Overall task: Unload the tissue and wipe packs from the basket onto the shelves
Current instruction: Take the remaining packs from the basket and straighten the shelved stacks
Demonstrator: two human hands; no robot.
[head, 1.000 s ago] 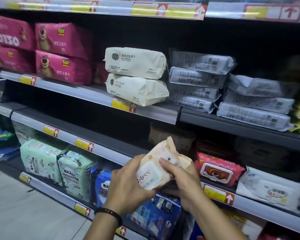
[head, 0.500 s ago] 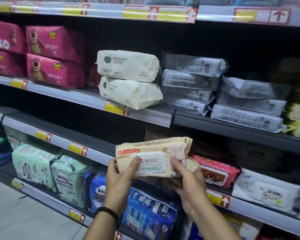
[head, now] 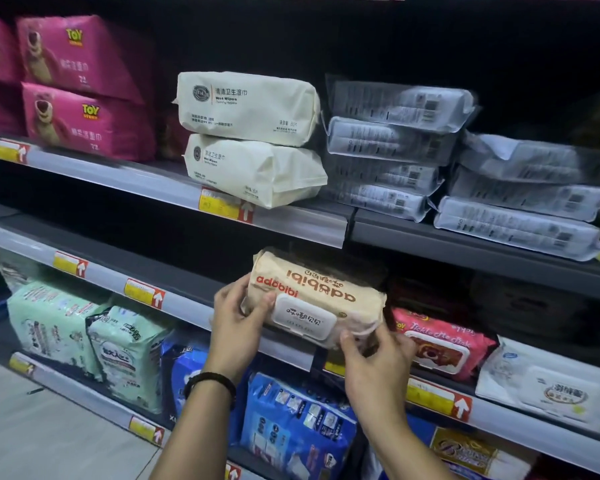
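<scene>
Currently in hand: the beige wipe pack (head: pixel 326 292) is lying lengthwise between both hands, its white flip lid (head: pixel 303 318) facing the camera and red lettering showing on its top face.
Pack's place: it is sitting at the front edge of the middle shelf (head: pixel 153 268), just beside a pink pack (head: pixel 440 344) on its right. Whether its underside is touching the shelf cannot be told.
Left fingers: the left hand (head: pixel 238 327) is gripping the pack's left end, thumb pressing on the front face beside the lid, the other fingers wrapping round the end.
Right fingers: the right hand (head: pixel 378 362) is pinching the pack's lower right corner, fingers curling tightly at the crimped end seam.
Left arm pose: the forearm is pointing up from the bottom edge, back of the hand facing the camera, a dark wristband (head: pixel 210 384) sitting on the wrist.
Right arm pose: the forearm is angling in from the lower right, the hand sitting slightly lower than the left.
Above: cream packs (head: pixel 250 109) and grey packs (head: pixel 395 133) are lying stacked on the upper shelf (head: pixel 465 244).
</scene>
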